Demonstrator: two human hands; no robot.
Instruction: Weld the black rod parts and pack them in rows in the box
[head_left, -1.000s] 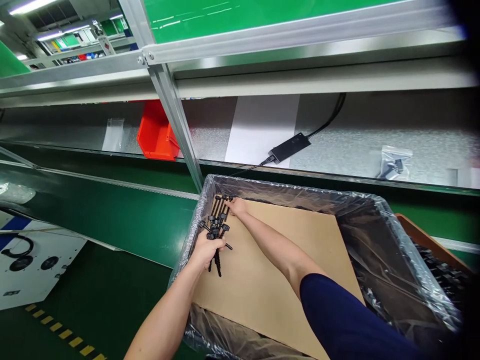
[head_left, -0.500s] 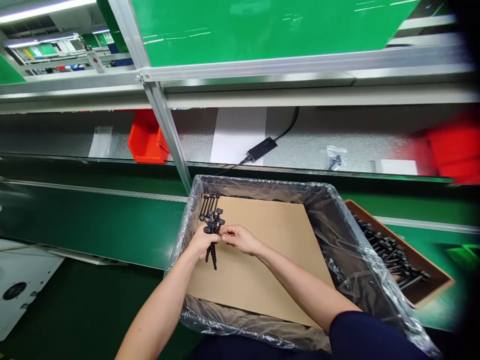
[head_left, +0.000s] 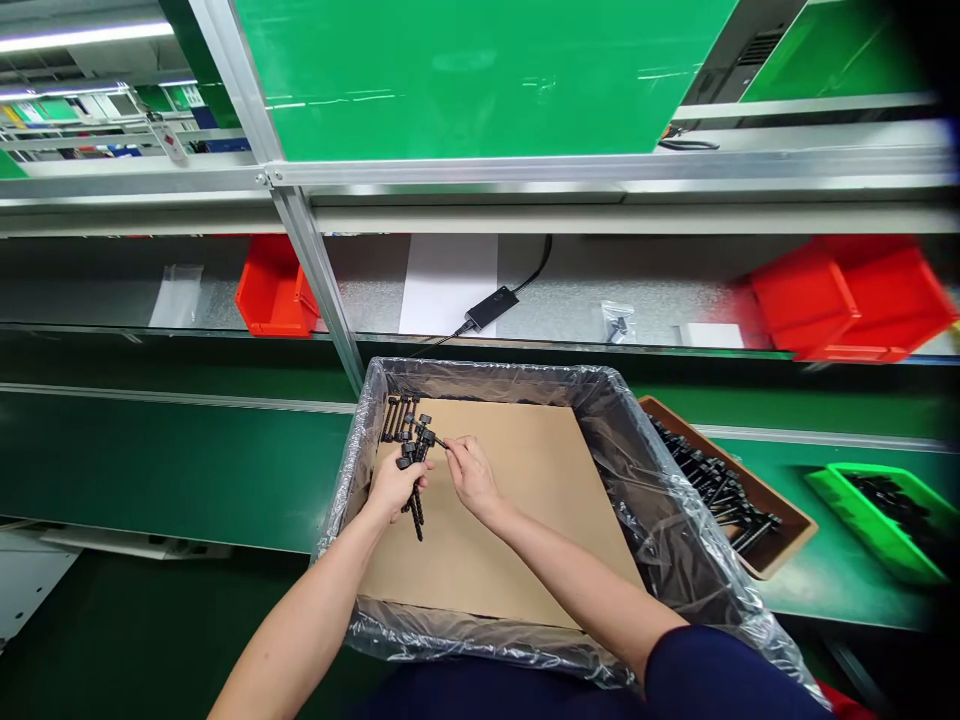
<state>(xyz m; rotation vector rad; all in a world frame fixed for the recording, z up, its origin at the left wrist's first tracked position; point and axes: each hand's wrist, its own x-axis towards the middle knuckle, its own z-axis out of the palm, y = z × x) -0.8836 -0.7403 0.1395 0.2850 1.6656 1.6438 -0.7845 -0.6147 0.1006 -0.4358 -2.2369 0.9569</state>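
My left hand (head_left: 393, 484) is wrapped round a bunch of black knob-headed rods (head_left: 417, 500), bolt-like, with thick heads up and shafts pointing down. Beside it, my right hand (head_left: 472, 474) pinches the thin end of a single black rod (head_left: 441, 442), whose head lies close against the bunch. Both hands are over a flat cardboard sheet (head_left: 517, 520) inside a box lined with clear plastic (head_left: 660, 480). In the sheet's far left corner, several similar rods (head_left: 397, 416) lie side by side in a row.
Right of the box, a brown tray (head_left: 780, 555) holds many black rods, with a green bin (head_left: 847, 505) of black parts beyond. On the shelf behind are red bins (head_left: 277, 300), a black adapter (head_left: 491, 308) with a cable, and a small plastic bag (head_left: 618, 322).
My right hand has drawn slightly away from my left, and a rod now shows stretched between its fingertips and the bunch. The view has turned to the right, bringing the green bin into clear sight.
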